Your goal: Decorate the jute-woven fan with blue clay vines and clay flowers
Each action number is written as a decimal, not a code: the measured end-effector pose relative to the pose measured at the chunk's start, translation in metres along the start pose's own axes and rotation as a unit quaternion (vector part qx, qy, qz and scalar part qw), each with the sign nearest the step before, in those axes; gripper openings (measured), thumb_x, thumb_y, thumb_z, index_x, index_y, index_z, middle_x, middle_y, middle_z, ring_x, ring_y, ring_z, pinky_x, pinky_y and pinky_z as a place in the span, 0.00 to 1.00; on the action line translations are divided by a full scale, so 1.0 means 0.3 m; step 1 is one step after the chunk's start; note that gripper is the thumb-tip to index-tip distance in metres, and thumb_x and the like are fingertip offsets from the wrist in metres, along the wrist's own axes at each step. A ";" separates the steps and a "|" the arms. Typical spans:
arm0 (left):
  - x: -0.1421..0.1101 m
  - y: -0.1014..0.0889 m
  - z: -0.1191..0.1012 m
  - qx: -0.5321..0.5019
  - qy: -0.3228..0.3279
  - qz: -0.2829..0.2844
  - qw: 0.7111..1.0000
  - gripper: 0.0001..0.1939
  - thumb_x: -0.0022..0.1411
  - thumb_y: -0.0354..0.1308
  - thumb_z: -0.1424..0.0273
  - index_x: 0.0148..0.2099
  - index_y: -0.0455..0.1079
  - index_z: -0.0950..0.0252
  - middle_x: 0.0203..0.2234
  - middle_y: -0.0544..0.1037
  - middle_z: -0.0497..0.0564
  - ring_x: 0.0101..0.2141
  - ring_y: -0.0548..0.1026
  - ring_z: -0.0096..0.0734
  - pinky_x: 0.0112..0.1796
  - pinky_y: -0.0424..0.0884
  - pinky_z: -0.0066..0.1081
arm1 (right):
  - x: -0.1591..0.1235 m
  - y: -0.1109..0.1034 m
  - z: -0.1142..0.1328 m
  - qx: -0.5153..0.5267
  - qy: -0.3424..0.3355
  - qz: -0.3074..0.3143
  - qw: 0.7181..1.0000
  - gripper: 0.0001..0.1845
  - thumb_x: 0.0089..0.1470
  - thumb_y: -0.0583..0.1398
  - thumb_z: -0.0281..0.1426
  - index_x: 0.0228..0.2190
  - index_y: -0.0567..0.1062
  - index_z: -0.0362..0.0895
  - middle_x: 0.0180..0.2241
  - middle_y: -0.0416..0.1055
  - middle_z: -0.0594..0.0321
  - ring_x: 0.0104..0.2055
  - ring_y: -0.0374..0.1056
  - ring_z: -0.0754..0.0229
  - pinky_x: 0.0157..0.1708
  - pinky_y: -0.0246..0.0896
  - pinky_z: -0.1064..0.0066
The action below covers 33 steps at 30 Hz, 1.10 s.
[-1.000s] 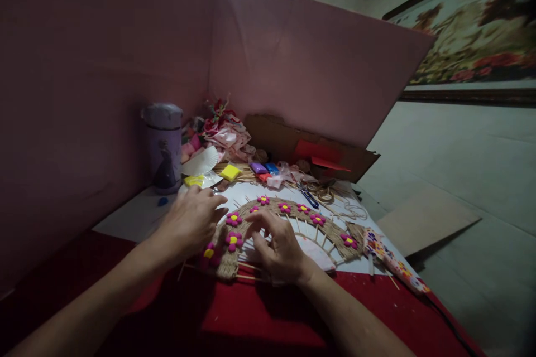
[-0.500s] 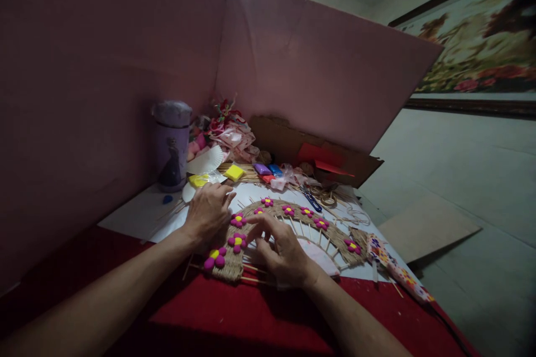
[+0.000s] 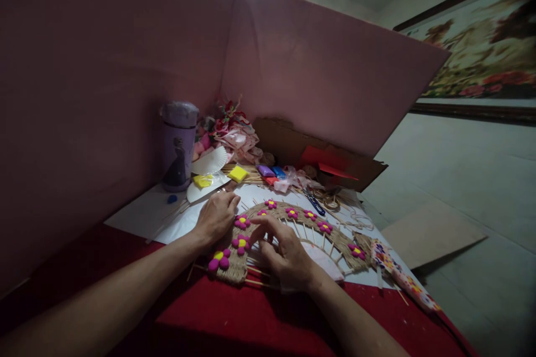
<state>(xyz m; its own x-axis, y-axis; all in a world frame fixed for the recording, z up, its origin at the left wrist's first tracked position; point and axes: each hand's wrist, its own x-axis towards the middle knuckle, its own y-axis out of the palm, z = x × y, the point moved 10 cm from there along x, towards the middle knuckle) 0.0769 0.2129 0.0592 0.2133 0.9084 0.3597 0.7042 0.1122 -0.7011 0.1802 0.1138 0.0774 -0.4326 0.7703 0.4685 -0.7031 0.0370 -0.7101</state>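
A woven twine fan with thin sticks showing through lies on white paper. Magenta clay flowers with yellow centres dot its curved band. My left hand is at the fan's upper left edge, its fingers curled together; the fingertips are partly hidden, and I cannot make out what is in them. Over the fan's inner sticks hovers or rests my right hand, thumb and index finger curved and apart. Its index fingertip is close to the flowers on the left part of the band; whether it touches one I cannot tell.
A purple tumbler stands back left beside a white pleated piece. Yellow clay packs, a purple pack and blue-handled scissors lie behind the fan. A flower-patterned glue gun rests at right. Pink panels enclose the back.
The left hand's fingers have drawn closer together and curled. My right hand stays nearly in place over the fan. The whole view has shifted slightly.
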 end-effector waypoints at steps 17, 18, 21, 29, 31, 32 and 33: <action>0.000 -0.071 0.095 0.200 -0.088 0.122 0.968 0.08 0.49 0.52 0.71 0.27 0.72 0.67 0.27 0.77 0.61 0.28 0.74 0.40 0.25 0.60 0.31 | -0.015 -0.070 -0.014 -0.001 -0.009 -0.120 0.993 0.22 0.44 0.51 0.17 0.40 0.71 0.44 0.30 0.70 0.63 0.32 0.66 0.62 0.32 0.63 0.69; 0.002 -0.067 0.096 0.196 -0.083 0.124 0.969 0.09 0.49 0.51 0.71 0.26 0.72 0.67 0.25 0.77 0.61 0.27 0.73 0.38 0.24 0.58 0.30 | -0.015 -0.070 -0.012 -0.002 -0.011 -0.120 0.993 0.22 0.44 0.51 0.17 0.40 0.71 0.44 0.30 0.70 0.63 0.32 0.66 0.62 0.32 0.62 0.69; 0.018 -0.071 0.105 0.188 -0.075 0.119 0.972 0.09 0.49 0.50 0.70 0.25 0.71 0.68 0.22 0.76 0.58 0.25 0.72 0.35 0.22 0.55 0.29 | -0.015 -0.072 -0.011 -0.004 -0.008 -0.120 0.993 0.21 0.43 0.51 0.17 0.39 0.71 0.44 0.30 0.70 0.63 0.32 0.65 0.61 0.32 0.62 0.69; 0.047 -0.206 0.110 -0.168 -0.136 -0.086 0.973 0.03 0.48 0.55 0.73 0.25 0.64 0.65 0.13 0.70 0.45 0.13 0.64 0.23 0.17 0.55 0.25 | -0.017 -0.083 0.000 0.007 -0.012 -0.134 0.991 0.20 0.43 0.52 0.17 0.38 0.72 0.44 0.29 0.70 0.63 0.32 0.66 0.61 0.33 0.61 0.69; 0.041 -0.226 0.090 -0.329 -0.113 -0.123 0.930 0.06 0.48 0.58 0.72 0.31 0.63 0.64 0.13 0.69 0.42 0.11 0.62 0.22 0.14 0.54 0.23 | -0.017 -0.085 0.002 0.013 -0.015 -0.138 0.990 0.20 0.44 0.52 0.17 0.38 0.72 0.44 0.29 0.70 0.63 0.32 0.67 0.61 0.33 0.62 0.69; 0.038 -0.231 0.079 -0.395 -0.099 -0.129 0.904 0.10 0.47 0.60 0.73 0.34 0.63 0.64 0.13 0.69 0.41 0.10 0.62 0.22 0.13 0.54 0.23 | -0.017 -0.085 0.002 0.016 -0.015 -0.139 0.990 0.21 0.44 0.52 0.17 0.39 0.72 0.44 0.30 0.70 0.63 0.32 0.67 0.62 0.32 0.62 0.70; 0.037 -0.235 0.067 -0.448 -0.085 -0.129 0.881 0.15 0.45 0.62 0.74 0.36 0.62 0.64 0.14 0.69 0.40 0.10 0.63 0.22 0.13 0.55 0.22 | -0.017 -0.087 0.001 0.019 -0.014 -0.140 0.990 0.21 0.45 0.52 0.17 0.40 0.71 0.43 0.31 0.70 0.62 0.32 0.67 0.62 0.31 0.62 0.70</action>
<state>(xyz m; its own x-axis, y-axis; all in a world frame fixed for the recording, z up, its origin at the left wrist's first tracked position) 0.0160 0.2230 0.1002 -0.0819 0.9551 0.2849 0.9823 0.0290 0.1851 0.2006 0.1086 0.0936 -0.2325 0.7149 0.6594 -0.8181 0.2229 -0.5301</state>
